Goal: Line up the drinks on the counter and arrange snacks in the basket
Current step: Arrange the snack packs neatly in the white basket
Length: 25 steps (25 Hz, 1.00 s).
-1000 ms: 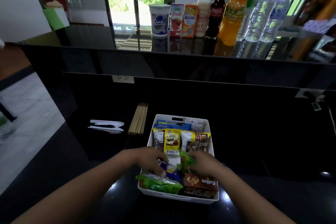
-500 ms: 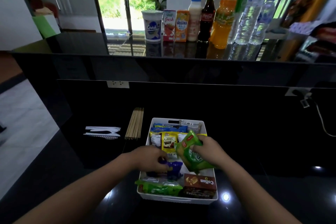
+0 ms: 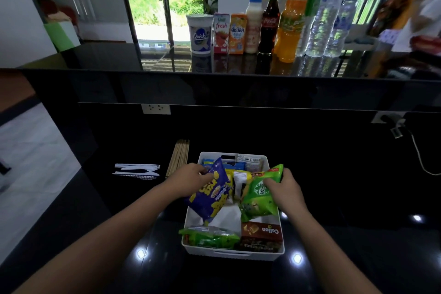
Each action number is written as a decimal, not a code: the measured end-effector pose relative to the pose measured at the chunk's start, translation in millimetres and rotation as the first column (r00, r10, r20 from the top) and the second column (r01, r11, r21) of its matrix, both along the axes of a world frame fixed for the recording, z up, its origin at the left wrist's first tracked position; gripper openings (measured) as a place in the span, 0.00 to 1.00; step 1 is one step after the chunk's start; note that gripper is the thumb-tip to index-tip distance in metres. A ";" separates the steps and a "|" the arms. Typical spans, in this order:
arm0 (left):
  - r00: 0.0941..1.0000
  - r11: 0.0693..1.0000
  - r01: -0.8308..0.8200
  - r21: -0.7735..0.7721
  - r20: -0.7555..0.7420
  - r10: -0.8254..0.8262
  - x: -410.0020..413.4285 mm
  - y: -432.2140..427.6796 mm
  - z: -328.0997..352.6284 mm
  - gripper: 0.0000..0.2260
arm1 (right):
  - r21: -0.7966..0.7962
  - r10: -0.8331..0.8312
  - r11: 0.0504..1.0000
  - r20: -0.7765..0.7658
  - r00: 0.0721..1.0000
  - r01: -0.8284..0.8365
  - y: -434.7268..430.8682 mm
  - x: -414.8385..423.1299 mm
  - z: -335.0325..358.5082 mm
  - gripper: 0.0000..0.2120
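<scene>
A white basket (image 3: 232, 253) full of snack packets sits on the black lower counter in front of me. My left hand (image 3: 191, 181) grips a blue and yellow snack bag (image 3: 211, 194), lifted and tilted over the basket's left side. My right hand (image 3: 285, 190) holds a green snack bag (image 3: 259, 198) above the right side. A brown Collon box (image 3: 262, 231) and a green packet (image 3: 210, 237) lie at the basket's near end. Drinks stand in a row on the raised counter: a Quick cup (image 3: 200, 33), juice cartons (image 3: 229, 33), a cola bottle (image 3: 269, 21), an orange bottle (image 3: 290, 31), water bottles (image 3: 325, 16).
Wooden skewers (image 3: 181, 156) and white plastic cutlery (image 3: 137, 170) lie left of the basket. A wall socket (image 3: 156, 109) sits on the black upstand; a plugged cable (image 3: 416, 150) hangs at the right. The counter drops off to the floor at left.
My left hand has pulled the blue bag up out of the basket. My right hand has kept the green bag raised, shifting it slightly right. White basket floor now shows in the middle.
</scene>
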<state>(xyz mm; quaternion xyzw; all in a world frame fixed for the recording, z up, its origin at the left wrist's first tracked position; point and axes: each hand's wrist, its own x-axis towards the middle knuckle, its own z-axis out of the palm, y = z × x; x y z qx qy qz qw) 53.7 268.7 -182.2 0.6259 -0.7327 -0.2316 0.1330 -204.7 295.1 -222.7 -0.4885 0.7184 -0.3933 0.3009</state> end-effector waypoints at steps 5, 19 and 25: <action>0.989 0.989 -0.143 -0.032 0.035 0.144 -3.6 4.9 -6.5 0.18 | 0.067 -0.058 0.996 -0.023 0.998 0.060 7.9 5.8 -5.9 0.31; 0.982 0.996 0.013 0.093 0.185 -0.030 -27.2 -6.1 -28.4 0.12 | 0.386 0.157 0.920 -0.514 0.844 0.064 -4.9 23.8 -20.8 0.27; 0.866 0.957 0.286 0.054 0.413 -0.282 -8.2 -1.9 -38.4 0.27 | 0.391 0.512 0.858 -0.688 0.513 -0.332 13.3 -4.6 -20.3 0.27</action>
